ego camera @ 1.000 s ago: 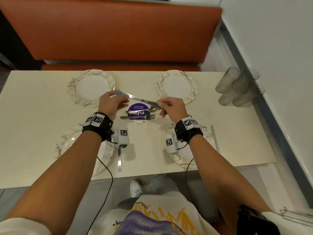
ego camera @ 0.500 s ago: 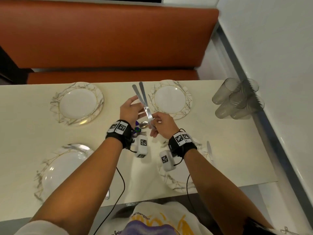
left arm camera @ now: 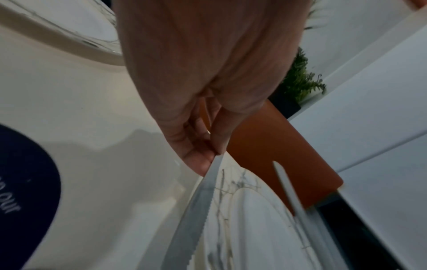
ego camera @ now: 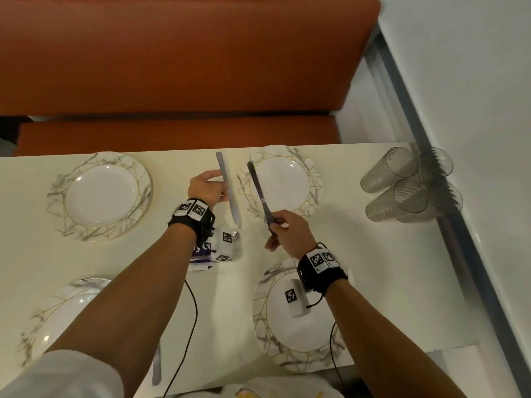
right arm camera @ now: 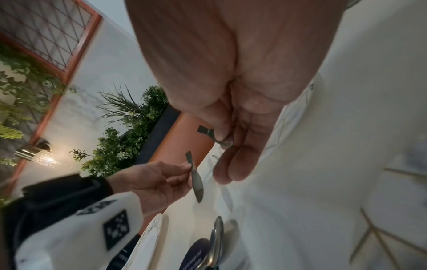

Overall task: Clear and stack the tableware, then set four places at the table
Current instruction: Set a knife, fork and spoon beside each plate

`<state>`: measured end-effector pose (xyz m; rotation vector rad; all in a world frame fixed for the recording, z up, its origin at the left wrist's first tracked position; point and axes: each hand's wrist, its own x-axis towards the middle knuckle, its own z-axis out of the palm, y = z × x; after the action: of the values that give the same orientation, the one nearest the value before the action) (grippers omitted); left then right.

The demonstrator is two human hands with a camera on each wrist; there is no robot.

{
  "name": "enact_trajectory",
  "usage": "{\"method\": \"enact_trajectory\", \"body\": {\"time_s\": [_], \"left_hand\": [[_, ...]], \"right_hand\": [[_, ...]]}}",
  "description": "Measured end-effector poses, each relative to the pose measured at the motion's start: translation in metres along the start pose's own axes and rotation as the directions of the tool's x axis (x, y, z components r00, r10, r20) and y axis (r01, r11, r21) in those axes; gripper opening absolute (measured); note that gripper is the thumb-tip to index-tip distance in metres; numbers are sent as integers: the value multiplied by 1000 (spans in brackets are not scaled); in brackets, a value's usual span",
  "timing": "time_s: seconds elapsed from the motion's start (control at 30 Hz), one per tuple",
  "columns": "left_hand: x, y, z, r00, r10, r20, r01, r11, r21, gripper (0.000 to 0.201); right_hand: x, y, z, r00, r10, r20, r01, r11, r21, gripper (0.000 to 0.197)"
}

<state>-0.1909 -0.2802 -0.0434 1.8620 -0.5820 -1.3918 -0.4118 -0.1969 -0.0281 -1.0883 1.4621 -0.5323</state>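
My left hand (ego camera: pixel 219 188) pinches a silver table knife (ego camera: pixel 228 188) about midway along it, between the two far plates. In the left wrist view its serrated blade (left arm camera: pixel 196 210) runs toward the camera. My right hand (ego camera: pixel 273 224) grips a second knife (ego camera: pixel 258 191) by one end, and that knife reaches over the left rim of the far right plate (ego camera: pixel 304 182). The right wrist view shows finger and thumb on this knife (right arm camera: pixel 208 133), with the left hand's knife (right arm camera: pixel 195 180) beyond. Marbled gold-lined plates sit at far left (ego camera: pixel 100 195), near left (ego camera: pixel 57 314) and near right (ego camera: pixel 281 334).
Several clear ribbed glasses (ego camera: pixel 408 185) lie clustered at the table's right end by the wall. A purple round sign (ego camera: pixel 201 254) carrying a spoon (right arm camera: pixel 215 243) sits mid-table under my left wrist. Another knife (ego camera: pixel 156 366) lies beside the near left plate. An orange bench (ego camera: pixel 172 67) backs the table.
Both knives were held together between my hands. They have come apart, one in each hand, and both hands have reached farther across the table toward the far plates.
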Motion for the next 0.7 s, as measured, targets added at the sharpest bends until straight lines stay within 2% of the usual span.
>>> {"method": "enact_trajectory", "body": {"time_s": [0.2, 0.33, 0.47, 0.7], "left_hand": [[43, -6, 9, 998, -37, -60, 51, 967, 249, 19], [62, -7, 14, 996, -28, -87, 56, 940, 337, 13], [82, -12, 17, 992, 19, -126, 39, 896, 442, 21], [92, -18, 20, 986, 48, -158, 29, 891, 453, 23]], "right_hand": [[11, 0, -18, 999, -18, -30, 18, 1000, 5, 16], [14, -1, -24, 999, -17, -45, 17, 1000, -11, 17], [18, 0, -27, 999, -19, -49, 18, 1000, -18, 17], [20, 1, -27, 999, -24, -46, 23, 1000, -20, 16]]}}
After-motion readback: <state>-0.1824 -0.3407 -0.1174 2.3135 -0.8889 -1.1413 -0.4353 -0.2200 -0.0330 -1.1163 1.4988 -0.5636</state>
